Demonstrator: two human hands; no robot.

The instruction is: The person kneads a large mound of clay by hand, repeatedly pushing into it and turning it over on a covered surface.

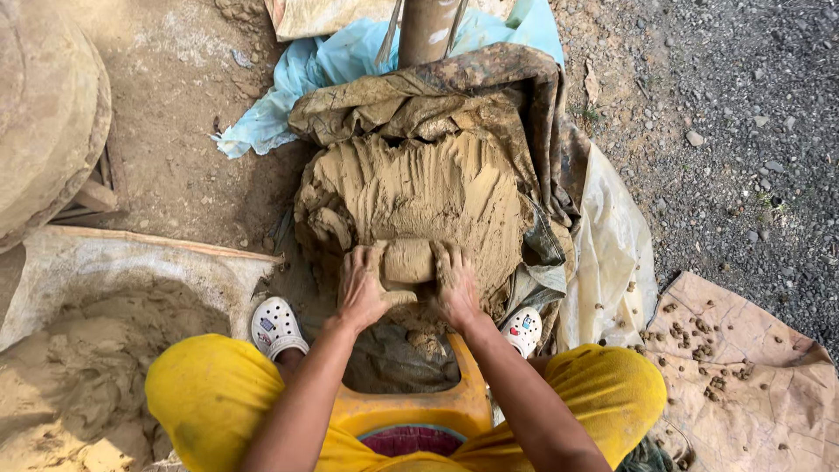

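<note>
A big mound of wet tan clay [419,188] lies on a muddy cloth in front of me. At its near edge sits a rounded lump of clay [407,260]. My left hand [360,287] presses against the lump's left side and my right hand [456,284] against its right side, so the lump is gripped between both. My knees in yellow trousers frame the scene, and I sit on an orange stool [411,406]. White clogs [276,325] are on my feet.
A muddy cloth [489,83] and blue plastic sheet [332,61] lie behind the mound, with a pole [426,31] standing there. A pale tray of sandy soil [96,332] is at left. Brown paper with small pellets [743,376] lies at right on gravel.
</note>
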